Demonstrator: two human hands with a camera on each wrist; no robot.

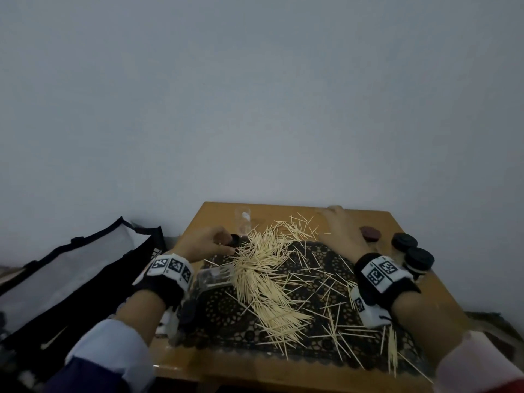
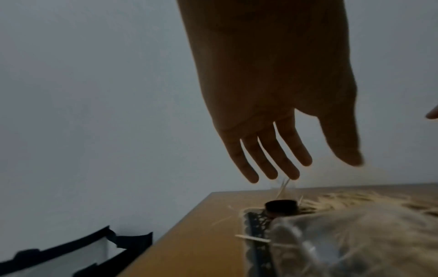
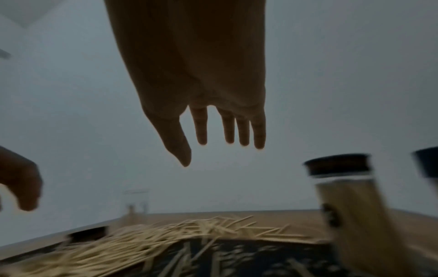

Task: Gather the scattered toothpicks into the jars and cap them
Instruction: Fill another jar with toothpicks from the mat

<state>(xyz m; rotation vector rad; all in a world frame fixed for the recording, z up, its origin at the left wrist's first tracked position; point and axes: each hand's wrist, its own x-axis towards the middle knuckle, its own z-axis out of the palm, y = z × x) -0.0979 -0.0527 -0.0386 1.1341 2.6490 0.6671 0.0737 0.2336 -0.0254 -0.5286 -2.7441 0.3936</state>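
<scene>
Sorting not yet begun: both my hands hover open over the spill, holding nothing.

My left hand (image 1: 208,243) hangs, fingers relaxed, above a loose black round cap (image 2: 281,205), likely to clear it. My right hand (image 1: 338,231) is spread flat above the far pale wooden toothpicks (image 1: 263,276), which are too many to count, strewn over the black lace mat (image 1: 226,313) and wooden desk (image 1: 215,211). I count two capped jars (image 1: 415,258) at right, one clear jar upright (image 1: 243,221), one lying (image 1: 214,276).

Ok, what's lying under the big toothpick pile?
A black lace mat on the wooden table lies under the toothpicks. Where the pile is thickest, anything beneath is hidden.
</scene>
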